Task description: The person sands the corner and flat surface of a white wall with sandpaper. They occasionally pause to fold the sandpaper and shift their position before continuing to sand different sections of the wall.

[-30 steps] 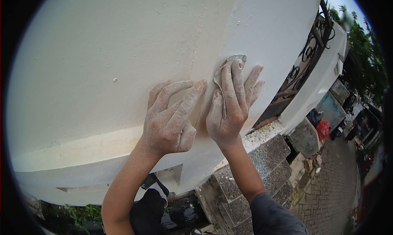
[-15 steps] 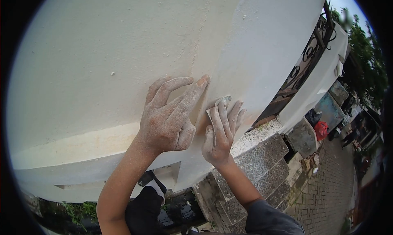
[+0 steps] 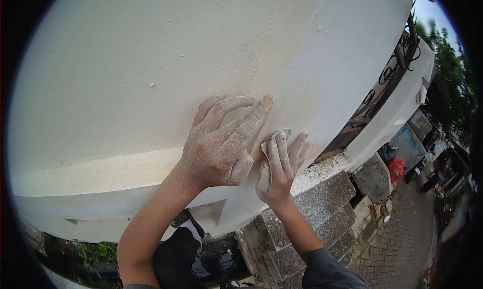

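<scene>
My left hand (image 3: 221,145), coated in pale dust, rests against the off-white wall (image 3: 201,47). Its index finger reaches out to the wall's vertical edge, while the other fingers bend apart from it; nothing shows in this hand. Just to the right, my right hand (image 3: 280,173) presses a small folded piece of sandpaper (image 3: 265,145) flat on the wall beneath its fingers. Only the sandpaper's pale edge and a corner near the fingertips show. White dust covers these fingers too.
A ledge (image 3: 100,173) runs along the lower wall. Below lies a wet, dark gutter (image 3: 221,259) with weeds, near my dark-clad leg (image 3: 173,261). Stone slabs (image 3: 322,208), a paved lane (image 3: 397,243), a metal gate (image 3: 372,100) and a red bag (image 3: 396,170) are at the right.
Both hands appear a little further right and slightly lower, as does most of the wall, so the view has shifted. The finger poses and the sandpaper grip look about the same.
</scene>
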Available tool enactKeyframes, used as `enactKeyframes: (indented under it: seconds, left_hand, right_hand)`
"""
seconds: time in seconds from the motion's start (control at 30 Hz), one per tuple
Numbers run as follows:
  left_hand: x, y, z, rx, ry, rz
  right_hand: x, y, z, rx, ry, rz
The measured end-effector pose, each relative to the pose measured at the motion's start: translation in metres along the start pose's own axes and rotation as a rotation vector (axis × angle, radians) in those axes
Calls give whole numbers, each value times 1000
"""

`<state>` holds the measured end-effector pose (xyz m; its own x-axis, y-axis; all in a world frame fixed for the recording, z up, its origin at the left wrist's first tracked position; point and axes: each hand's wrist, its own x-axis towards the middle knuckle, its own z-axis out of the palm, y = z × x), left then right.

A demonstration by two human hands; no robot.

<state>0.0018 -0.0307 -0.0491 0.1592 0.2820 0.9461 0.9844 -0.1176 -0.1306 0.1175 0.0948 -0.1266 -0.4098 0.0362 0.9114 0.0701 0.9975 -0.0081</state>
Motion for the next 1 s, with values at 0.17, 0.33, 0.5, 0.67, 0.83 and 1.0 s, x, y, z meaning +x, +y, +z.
enactKeyframes:
  seconds: [0.17, 0.33, 0.5, 0.67, 0.83, 1.0]
  left_hand:
    - [-4, -1, 2, -38, -23, -58]
    - [-2, -3, -2, -9, -22, -42]
    - [-3, -4, 6, -25, 6, -27]
    - [-1, -2, 1, -5, 1, -34]
    - [-3, -3, 5, -32, -2, -21]
    - [-4, -2, 3, -32, -4, -18]
  right_hand:
    - [56, 0, -17, 5, 106, 47]
    - [-12, 7, 3, 12, 58, 62]
    - [64, 23, -13, 13, 285, 5]
    - [-15, 14, 2, 5, 167, 42]
    - [63, 17, -12, 178, 344, 89]
    - [-20, 15, 8, 67, 162, 92]
